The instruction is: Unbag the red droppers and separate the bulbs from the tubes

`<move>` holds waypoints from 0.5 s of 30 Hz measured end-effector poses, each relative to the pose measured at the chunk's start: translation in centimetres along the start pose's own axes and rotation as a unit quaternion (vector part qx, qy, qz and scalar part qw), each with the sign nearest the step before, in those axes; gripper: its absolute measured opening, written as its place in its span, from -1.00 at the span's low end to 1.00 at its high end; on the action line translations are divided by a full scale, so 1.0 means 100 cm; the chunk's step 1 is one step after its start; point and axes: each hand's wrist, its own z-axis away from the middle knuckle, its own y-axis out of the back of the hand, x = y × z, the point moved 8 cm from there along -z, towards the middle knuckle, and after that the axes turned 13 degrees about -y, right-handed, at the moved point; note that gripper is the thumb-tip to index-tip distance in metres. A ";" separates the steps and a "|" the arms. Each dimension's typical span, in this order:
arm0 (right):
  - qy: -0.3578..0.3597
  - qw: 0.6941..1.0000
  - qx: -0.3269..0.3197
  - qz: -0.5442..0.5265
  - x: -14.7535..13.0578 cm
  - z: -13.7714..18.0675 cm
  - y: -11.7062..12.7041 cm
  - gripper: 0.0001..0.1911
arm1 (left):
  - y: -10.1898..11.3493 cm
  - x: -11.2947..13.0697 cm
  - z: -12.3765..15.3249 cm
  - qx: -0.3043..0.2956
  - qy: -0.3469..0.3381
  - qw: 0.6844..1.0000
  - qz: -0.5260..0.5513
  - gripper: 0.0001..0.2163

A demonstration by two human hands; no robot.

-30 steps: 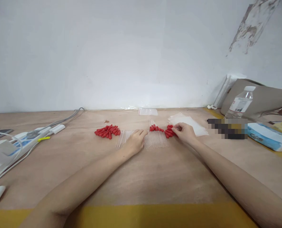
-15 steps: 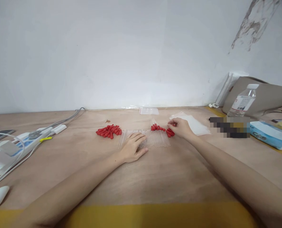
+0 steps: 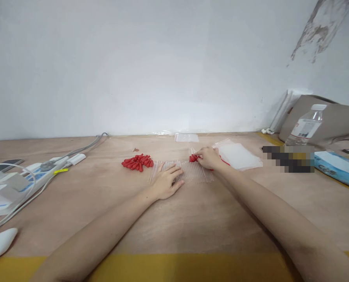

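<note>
A row of thin clear tubes [image 3: 189, 169] lies side by side on the wooden table. My left hand [image 3: 169, 182] rests flat over the left half of the row, fingers stretched out. At the far side of the tubes, my right hand [image 3: 211, 157] has its fingertips together beside a few small red bulb-shaped pieces [image 3: 192, 158]. Whatever those fingertips hold is hidden. More red shows under the right palm. To the left of the tubes lies a loose pile of red bulb-shaped pieces [image 3: 137, 161].
Clear plastic bags [image 3: 240, 156] lie right of my right hand, and a small bag [image 3: 186, 137] lies near the wall. A power strip [image 3: 36, 178] with cables stands left. At right are a tissue pack [image 3: 339, 168], a water bottle [image 3: 305, 127] and a grey bag [image 3: 339, 117].
My right hand has moved left, from the red pieces at the right end of the row to those behind the tubes. My left hand stays on the tubes. The view has shifted slightly.
</note>
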 end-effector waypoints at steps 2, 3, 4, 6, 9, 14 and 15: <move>0.002 1.000 0.004 0.002 -0.001 0.001 0.001 -0.73 | -0.001 0.000 0.000 -0.001 0.002 1.000 -0.001 -0.67; 0.003 1.000 0.006 0.003 -0.001 0.002 0.001 -0.73 | -0.001 0.000 0.001 -0.001 0.002 1.000 -0.002 -0.67; 0.004 1.000 0.009 0.003 -0.001 0.002 0.001 -0.73 | -0.002 0.000 0.001 -0.001 0.002 1.000 -0.004 -0.66; 0.002 1.000 0.020 -0.013 -0.001 0.002 0.002 -0.74 | -0.001 0.000 0.002 0.006 0.004 1.000 -0.013 -0.63; -0.033 0.994 0.042 -0.093 0.009 0.001 0.006 -0.75 | 0.003 0.000 0.003 0.026 0.005 0.999 -0.029 -0.61; -0.083 0.976 0.073 -0.189 0.030 0.002 0.018 -0.73 | 0.008 0.001 0.006 0.064 0.000 0.997 -0.053 -0.60; -0.082 0.968 0.088 -0.219 0.034 0.004 0.024 -0.73 | 0.010 0.001 0.006 0.074 -0.001 0.995 -0.060 -0.59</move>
